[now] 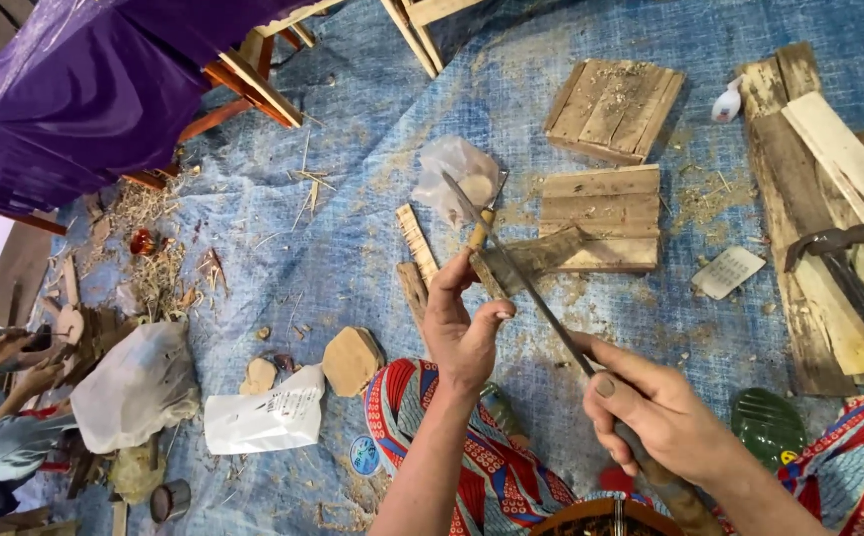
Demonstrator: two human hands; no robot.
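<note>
A long metal file (521,288) is held by its handle in the right hand (665,417), whose grip is closed around it. The file's long axis runs up and away to the left, crossing a small wooden piece (487,276) pinched in the closed grip of the left hand (464,333); the piece appears thin and upright, though it is partly hidden. The left hand is nearer the contact point. Everything is carried by a blue tarp (353,199) strewn with sawdust, with slatted wooden boards (601,213) just beyond and a hammer (839,258) toward the right edge.
</note>
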